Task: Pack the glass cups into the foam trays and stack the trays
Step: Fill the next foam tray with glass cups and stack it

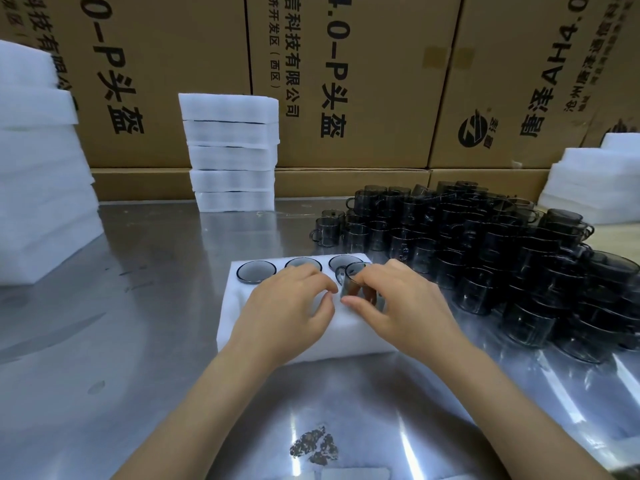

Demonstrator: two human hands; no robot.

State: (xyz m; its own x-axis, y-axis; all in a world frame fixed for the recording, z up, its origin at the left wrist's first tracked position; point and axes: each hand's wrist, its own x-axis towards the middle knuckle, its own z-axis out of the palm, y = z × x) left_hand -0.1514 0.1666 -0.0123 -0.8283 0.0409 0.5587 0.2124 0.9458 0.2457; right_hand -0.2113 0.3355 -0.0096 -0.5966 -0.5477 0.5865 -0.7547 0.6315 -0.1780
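A white foam tray lies on the steel table in front of me. Its far row holds three smoky glass cups, the leftmost cup fully in view. My right hand grips another smoky glass cup upright over the tray's near row, right of centre. My left hand rests on the tray beside it, fingers curled, fingertips close to the cup; whether they touch it is unclear. A big pile of loose glass cups fills the table to the right.
A stack of packed foam trays stands at the back centre. Foam sheets are piled at the far left and far right. Cardboard boxes wall off the back. A dark stain marks the near table.
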